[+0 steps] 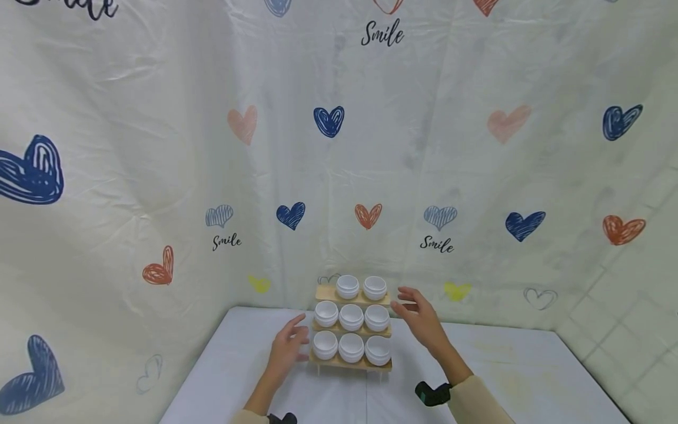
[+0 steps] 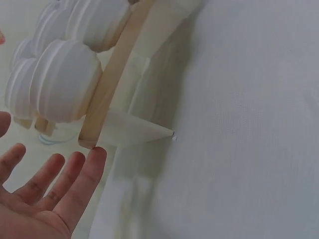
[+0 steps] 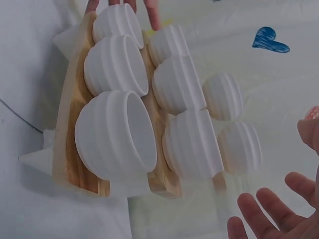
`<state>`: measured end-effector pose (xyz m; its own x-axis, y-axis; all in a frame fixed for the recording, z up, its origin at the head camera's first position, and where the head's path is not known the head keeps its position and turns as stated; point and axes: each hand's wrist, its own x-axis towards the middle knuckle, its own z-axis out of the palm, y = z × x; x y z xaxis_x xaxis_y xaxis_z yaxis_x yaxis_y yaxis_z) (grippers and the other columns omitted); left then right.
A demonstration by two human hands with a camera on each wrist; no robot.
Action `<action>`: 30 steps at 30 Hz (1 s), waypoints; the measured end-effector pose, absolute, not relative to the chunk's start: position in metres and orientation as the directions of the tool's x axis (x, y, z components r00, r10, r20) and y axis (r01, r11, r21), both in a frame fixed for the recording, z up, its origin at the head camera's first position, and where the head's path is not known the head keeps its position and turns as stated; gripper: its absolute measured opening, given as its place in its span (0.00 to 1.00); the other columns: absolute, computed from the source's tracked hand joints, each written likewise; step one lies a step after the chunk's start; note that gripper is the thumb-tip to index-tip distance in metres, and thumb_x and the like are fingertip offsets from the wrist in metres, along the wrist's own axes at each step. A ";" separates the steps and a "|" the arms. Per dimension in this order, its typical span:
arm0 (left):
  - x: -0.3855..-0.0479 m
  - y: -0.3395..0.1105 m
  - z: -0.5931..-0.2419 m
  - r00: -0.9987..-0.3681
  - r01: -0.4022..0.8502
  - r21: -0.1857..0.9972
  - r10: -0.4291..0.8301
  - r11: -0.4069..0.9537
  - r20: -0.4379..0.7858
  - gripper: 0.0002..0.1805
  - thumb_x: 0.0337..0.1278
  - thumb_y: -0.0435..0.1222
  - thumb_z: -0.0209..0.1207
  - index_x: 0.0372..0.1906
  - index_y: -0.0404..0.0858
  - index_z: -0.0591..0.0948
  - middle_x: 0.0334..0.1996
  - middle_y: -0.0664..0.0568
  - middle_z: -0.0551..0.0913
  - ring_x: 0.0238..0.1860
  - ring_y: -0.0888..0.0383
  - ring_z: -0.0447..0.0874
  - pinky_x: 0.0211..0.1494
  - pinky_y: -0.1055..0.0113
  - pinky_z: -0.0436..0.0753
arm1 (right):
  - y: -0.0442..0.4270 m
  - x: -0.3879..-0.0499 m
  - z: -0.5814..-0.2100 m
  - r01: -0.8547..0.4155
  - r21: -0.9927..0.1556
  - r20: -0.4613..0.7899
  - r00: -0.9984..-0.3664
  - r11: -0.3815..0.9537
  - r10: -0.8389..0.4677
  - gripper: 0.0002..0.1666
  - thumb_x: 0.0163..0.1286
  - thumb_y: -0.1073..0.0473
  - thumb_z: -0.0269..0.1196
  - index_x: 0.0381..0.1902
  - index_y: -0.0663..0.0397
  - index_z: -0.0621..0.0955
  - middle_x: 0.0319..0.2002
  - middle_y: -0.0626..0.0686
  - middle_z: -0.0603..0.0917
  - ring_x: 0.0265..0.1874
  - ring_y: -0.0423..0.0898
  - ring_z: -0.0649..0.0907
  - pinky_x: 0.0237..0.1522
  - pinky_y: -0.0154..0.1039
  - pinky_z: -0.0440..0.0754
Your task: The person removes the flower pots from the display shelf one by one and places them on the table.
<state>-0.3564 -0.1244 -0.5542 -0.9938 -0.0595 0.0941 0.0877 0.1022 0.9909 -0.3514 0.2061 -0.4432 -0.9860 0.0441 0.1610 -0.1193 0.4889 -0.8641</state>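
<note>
A three-tier wooden stand (image 1: 346, 364) with white tapered legs is on the table, bearing small white ribbed pots: three on the bottom tier (image 3: 82, 169), three on the middle and two on top. The front right pot (image 3: 107, 134) shows its open mouth in the right wrist view. My left hand (image 1: 285, 350) is at the stand's left side, fingers spread and loosely bent; in the left wrist view one fingertip (image 2: 95, 155) is at the lower board's end, and contact is hard to tell. Beside the upper right end, my right hand (image 1: 422, 323) hovers apart from the stand, fingers relaxed, holding nothing.
The white-covered table (image 1: 477, 365) extends to both sides of the stand. Close behind it hangs a pale curtain (image 1: 392, 159) printed with hearts and "Smile". A dark strap device (image 1: 433, 393) sits at the right wrist.
</note>
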 end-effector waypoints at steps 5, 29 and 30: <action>-0.357 -0.122 -0.554 -0.997 0.053 0.994 -0.046 0.096 0.057 0.28 0.72 0.46 0.57 0.74 0.47 0.72 0.60 0.37 0.80 0.50 0.47 0.86 0.41 0.49 0.88 | 0.203 -0.360 -0.442 -0.135 -0.872 0.171 -0.985 0.471 0.034 0.37 0.73 0.41 0.62 0.73 0.49 0.68 0.69 0.60 0.75 0.65 0.59 0.77 0.61 0.58 0.78; -0.372 -0.111 -0.559 -0.999 0.009 0.984 -0.035 0.176 0.016 0.32 0.68 0.57 0.59 0.73 0.53 0.72 0.51 0.44 0.83 0.42 0.57 0.84 0.29 0.62 0.84 | 0.184 -0.397 -0.453 -0.067 -0.914 0.092 -0.995 0.401 0.043 0.45 0.70 0.42 0.67 0.76 0.54 0.64 0.69 0.65 0.72 0.65 0.63 0.76 0.60 0.57 0.80; -0.373 -0.111 -0.559 -0.999 0.007 0.984 -0.035 0.177 0.013 0.33 0.68 0.57 0.59 0.73 0.53 0.72 0.51 0.44 0.83 0.42 0.56 0.84 0.29 0.62 0.84 | 0.183 -0.398 -0.453 -0.061 -0.913 0.084 -0.996 0.402 0.040 0.45 0.70 0.42 0.67 0.76 0.54 0.64 0.69 0.65 0.72 0.66 0.62 0.76 0.61 0.58 0.80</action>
